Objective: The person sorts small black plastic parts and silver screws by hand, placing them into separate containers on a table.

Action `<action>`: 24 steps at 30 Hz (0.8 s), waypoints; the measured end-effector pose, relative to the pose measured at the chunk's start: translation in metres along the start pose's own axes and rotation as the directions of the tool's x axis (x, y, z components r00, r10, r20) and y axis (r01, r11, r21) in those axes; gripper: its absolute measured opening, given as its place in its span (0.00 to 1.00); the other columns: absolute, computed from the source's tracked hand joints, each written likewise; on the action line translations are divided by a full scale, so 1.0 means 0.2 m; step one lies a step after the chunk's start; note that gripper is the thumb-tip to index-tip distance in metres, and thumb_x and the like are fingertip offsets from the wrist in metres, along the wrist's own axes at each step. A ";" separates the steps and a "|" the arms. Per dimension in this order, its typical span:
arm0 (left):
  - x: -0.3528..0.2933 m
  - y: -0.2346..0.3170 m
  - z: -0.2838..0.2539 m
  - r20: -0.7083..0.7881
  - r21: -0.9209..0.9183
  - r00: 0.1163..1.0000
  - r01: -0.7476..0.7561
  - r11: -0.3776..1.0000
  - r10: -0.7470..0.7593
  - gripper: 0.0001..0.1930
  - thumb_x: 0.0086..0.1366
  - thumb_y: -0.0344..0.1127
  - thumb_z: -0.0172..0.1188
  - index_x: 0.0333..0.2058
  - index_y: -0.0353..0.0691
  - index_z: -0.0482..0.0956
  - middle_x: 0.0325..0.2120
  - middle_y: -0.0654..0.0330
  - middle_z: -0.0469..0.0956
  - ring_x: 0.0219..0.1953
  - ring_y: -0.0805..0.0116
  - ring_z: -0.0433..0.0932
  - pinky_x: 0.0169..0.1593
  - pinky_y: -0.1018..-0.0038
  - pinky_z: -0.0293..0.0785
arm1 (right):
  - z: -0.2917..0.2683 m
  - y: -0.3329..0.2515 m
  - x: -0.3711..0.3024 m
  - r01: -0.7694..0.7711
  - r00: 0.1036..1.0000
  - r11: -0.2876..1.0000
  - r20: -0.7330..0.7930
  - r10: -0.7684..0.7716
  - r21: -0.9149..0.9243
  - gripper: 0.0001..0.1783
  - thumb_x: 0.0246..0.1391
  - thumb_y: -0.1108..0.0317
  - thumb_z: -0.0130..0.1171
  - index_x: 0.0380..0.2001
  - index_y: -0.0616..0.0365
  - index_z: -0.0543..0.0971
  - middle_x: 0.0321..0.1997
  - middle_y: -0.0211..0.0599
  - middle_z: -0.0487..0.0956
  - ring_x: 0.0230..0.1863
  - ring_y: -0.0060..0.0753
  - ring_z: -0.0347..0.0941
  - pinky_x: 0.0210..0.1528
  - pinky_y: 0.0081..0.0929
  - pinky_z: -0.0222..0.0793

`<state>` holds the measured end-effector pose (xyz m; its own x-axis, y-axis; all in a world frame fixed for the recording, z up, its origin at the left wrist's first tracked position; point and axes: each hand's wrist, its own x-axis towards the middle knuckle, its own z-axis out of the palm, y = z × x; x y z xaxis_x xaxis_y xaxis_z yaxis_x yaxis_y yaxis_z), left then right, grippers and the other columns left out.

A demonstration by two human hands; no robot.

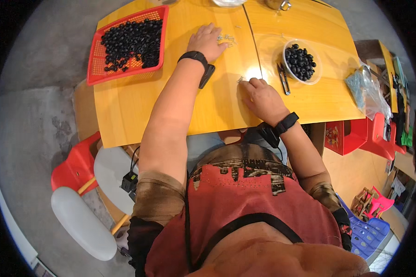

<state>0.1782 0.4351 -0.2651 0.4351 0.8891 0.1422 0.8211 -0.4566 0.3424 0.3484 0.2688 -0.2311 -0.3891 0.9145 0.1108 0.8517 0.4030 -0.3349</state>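
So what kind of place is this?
Probably a small home workshop for handwork: a yellow wooden table holds a red tray of black beads, a clear bowl of more, and small pliers.

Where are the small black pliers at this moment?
In the head view, the black pliers lie flat on the yellow table, to the person's right, between the right hand and the clear bowl of black beads.
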 end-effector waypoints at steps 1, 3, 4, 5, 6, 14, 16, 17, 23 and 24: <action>0.00 -0.01 0.00 0.079 0.051 0.996 0.027 0.998 -0.031 0.30 0.57 0.48 0.55 0.56 0.43 0.63 0.61 0.57 0.56 0.63 0.57 0.52 0.63 0.65 0.51 | -0.02 0.00 0.00 -0.007 1.000 1.000 -0.003 0.007 -0.006 0.18 0.42 0.69 0.57 0.40 0.60 0.73 0.31 0.41 0.72 0.38 0.44 0.70 0.39 0.34 0.70; -0.09 -0.02 0.00 0.094 0.051 0.995 0.011 0.999 -0.016 0.31 0.57 0.47 0.55 0.57 0.43 0.62 0.62 0.55 0.54 0.64 0.57 0.50 0.64 0.64 0.49 | -0.07 -0.01 0.00 -0.024 0.997 0.992 0.079 0.014 0.120 0.17 0.42 0.69 0.58 0.39 0.61 0.74 0.32 0.43 0.72 0.39 0.45 0.70 0.40 0.35 0.69; -0.14 -0.02 -0.01 0.088 0.005 0.995 -0.039 0.999 0.039 0.31 0.57 0.47 0.55 0.57 0.42 0.62 0.61 0.52 0.55 0.64 0.54 0.50 0.64 0.63 0.50 | -0.09 0.00 0.02 -0.023 0.997 0.992 0.077 0.014 0.124 0.17 0.42 0.69 0.58 0.39 0.61 0.74 0.32 0.43 0.72 0.39 0.45 0.70 0.40 0.35 0.69; -0.20 -0.03 -0.03 0.079 -0.038 0.993 -0.084 0.996 0.087 0.31 0.57 0.46 0.56 0.57 0.41 0.62 0.60 0.49 0.55 0.64 0.52 0.51 0.64 0.63 0.50 | -0.10 0.01 0.04 -0.021 0.999 0.990 0.043 0.015 0.136 0.17 0.42 0.69 0.58 0.38 0.61 0.74 0.33 0.44 0.72 0.40 0.46 0.70 0.41 0.36 0.69; -0.27 -0.01 -0.05 0.099 -0.017 0.987 -0.129 0.992 0.130 0.31 0.56 0.45 0.57 0.57 0.40 0.62 0.60 0.48 0.55 0.64 0.51 0.50 0.64 0.63 0.49 | -0.12 0.02 0.08 -0.006 1.000 0.988 0.008 0.005 0.154 0.17 0.42 0.68 0.58 0.38 0.62 0.74 0.34 0.44 0.72 0.40 0.47 0.70 0.42 0.36 0.68; -0.62 0.01 -0.28 -0.012 -0.296 0.986 -0.161 0.942 0.165 0.28 0.53 0.39 0.60 0.53 0.39 0.67 0.59 0.48 0.58 0.60 0.51 0.58 0.61 0.63 0.55 | -0.02 0.19 0.43 -0.081 0.988 0.996 -0.137 0.075 -0.033 0.25 0.49 0.61 0.57 0.49 0.62 0.70 0.51 0.51 0.69 0.52 0.52 0.64 0.53 0.38 0.63; -0.66 -0.04 -0.38 -0.209 -0.381 0.974 -0.167 0.909 0.091 0.23 0.51 0.35 0.62 0.47 0.37 0.73 0.55 0.49 0.64 0.54 0.52 0.65 0.57 0.65 0.61 | -0.02 0.22 0.40 -0.093 0.987 0.993 -0.139 0.082 -0.076 0.26 0.49 0.60 0.57 0.49 0.62 0.70 0.53 0.52 0.68 0.54 0.52 0.63 0.55 0.38 0.62; -0.68 -0.10 -0.42 -0.206 -0.380 0.974 -0.166 0.910 0.091 0.23 0.51 0.35 0.62 0.47 0.37 0.73 0.55 0.49 0.64 0.54 0.52 0.65 0.57 0.65 0.61 | -0.06 0.23 0.38 -0.111 0.992 0.994 -0.063 0.111 -0.001 0.26 0.49 0.59 0.57 0.50 0.61 0.70 0.54 0.53 0.67 0.55 0.52 0.62 0.56 0.38 0.60; -0.68 -0.47 -0.56 -0.393 -0.001 0.918 0.052 0.999 -0.048 0.19 0.53 0.38 0.62 0.42 0.37 0.76 0.47 0.51 0.71 0.50 0.53 0.68 0.54 0.63 0.63 | -0.11 0.20 0.38 -0.178 0.979 0.980 0.118 0.168 0.084 0.28 0.49 0.57 0.58 0.50 0.61 0.69 0.56 0.53 0.65 0.58 0.52 0.60 0.58 0.37 0.58; -0.67 -0.52 -0.54 -0.365 0.058 0.931 0.014 0.998 0.008 0.18 0.53 0.40 0.62 0.41 0.38 0.76 0.44 0.52 0.73 0.48 0.53 0.70 0.53 0.63 0.63 | -0.10 0.20 0.42 -0.165 0.985 0.985 0.060 0.162 0.048 0.28 0.48 0.57 0.58 0.50 0.61 0.69 0.56 0.53 0.65 0.58 0.51 0.60 0.59 0.36 0.58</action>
<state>-0.0049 0.3670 -0.2196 0.2769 0.8358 0.4741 0.8471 -0.4453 0.2901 0.3565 0.3630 -0.2171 -0.2660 0.9640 -0.0014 0.8866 0.2441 -0.3928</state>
